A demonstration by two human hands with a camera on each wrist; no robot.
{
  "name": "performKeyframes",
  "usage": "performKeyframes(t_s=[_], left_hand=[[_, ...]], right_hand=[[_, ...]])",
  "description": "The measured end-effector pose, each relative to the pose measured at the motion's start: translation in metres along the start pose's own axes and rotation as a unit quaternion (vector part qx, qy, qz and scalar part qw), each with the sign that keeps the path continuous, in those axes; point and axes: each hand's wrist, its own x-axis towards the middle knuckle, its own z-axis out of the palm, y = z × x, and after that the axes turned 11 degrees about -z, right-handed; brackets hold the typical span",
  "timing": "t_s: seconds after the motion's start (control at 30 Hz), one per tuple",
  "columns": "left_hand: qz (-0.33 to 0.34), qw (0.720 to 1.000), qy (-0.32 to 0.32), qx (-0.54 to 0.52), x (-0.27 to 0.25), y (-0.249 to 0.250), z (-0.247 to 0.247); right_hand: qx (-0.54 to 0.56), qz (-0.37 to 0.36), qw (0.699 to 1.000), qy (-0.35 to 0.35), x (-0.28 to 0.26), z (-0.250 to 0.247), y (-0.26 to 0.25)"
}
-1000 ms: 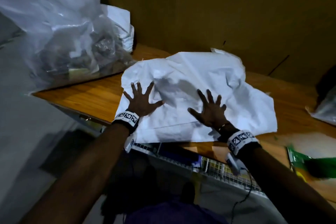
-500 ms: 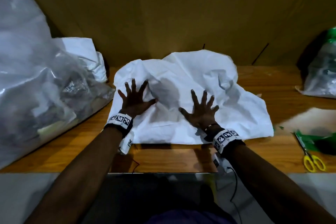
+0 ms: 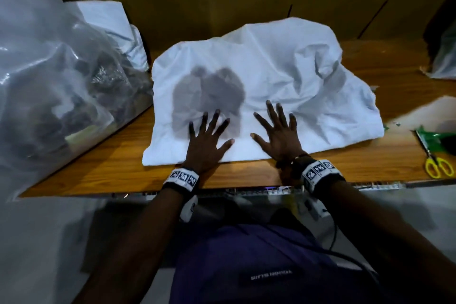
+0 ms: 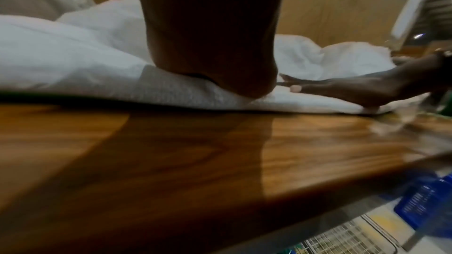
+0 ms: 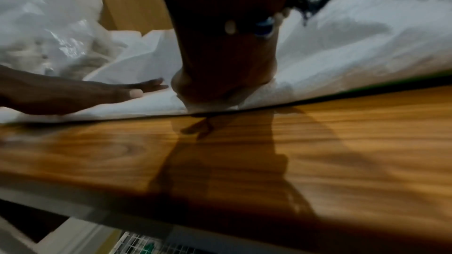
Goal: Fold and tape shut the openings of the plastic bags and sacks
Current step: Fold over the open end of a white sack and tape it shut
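Both grips are spread wide and hold nothing: the left hand and the right hand lie palm-down, fingers straight and splayed, side by side on the near edge of the crumpled white woven-plastic sack. They seem to be pinning and flattening it so the edge can be folded, though I cannot tell where its opening lies. The sack rests mid-way along the brown wood-grain table. A bulky clear plastic bag of dark contents sits to the left; yellow-handled scissors lie well apart at the right.
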Motion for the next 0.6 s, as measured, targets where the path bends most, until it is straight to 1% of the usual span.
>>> performKeyframes(t_s=[0.1,0.17,0.23,0.27,0.3,0.37,0.4,0.43,0.5,0.6], left_hand=[[0.001,1.000,-0.005,-0.009,0.005,-0.002,0.004],[0.004,1.000,-0.014,-0.014,0.008,-0.003,0.001],[0.009,0.999,-0.011,-0.039,0.006,-0.002,-0.004],[0.011,0.998,0.007,-0.060,0.001,0.001,-0.007],[0.012,0.995,0.040,-0.086,-0.007,0.001,-0.010],[0.007,0.989,0.107,-0.101,-0.028,-0.006,-0.012],[0.000,0.990,0.115,-0.085,-0.040,-0.015,-0.010],[-0.014,0.992,0.103,-0.067,-0.050,-0.027,-0.008],[-0.043,0.996,0.057,-0.052,-0.057,-0.050,-0.009],[-0.048,0.998,0.006,-0.028,-0.049,-0.063,-0.010]], right_hand=[[-0.008,0.007,1.000,-0.004,0.004,0.005,-0.002],[0.010,0.012,1.000,-0.003,0.005,0.003,-0.007],[0.038,-0.003,0.999,0.028,0.004,0.002,-0.019],[0.052,-0.025,0.997,0.049,0.003,0.003,-0.029],[0.066,-0.052,0.994,0.065,0.002,0.005,-0.041],[0.080,-0.102,0.990,0.049,0.001,0.012,-0.064],[0.072,-0.112,0.991,0.029,0.001,0.016,-0.073],[0.058,-0.113,0.992,0.011,0.001,0.019,-0.077],[0.041,-0.108,0.993,-0.005,0.002,0.021,-0.078],[0.034,-0.105,0.994,-0.007,0.005,0.020,-0.076]])
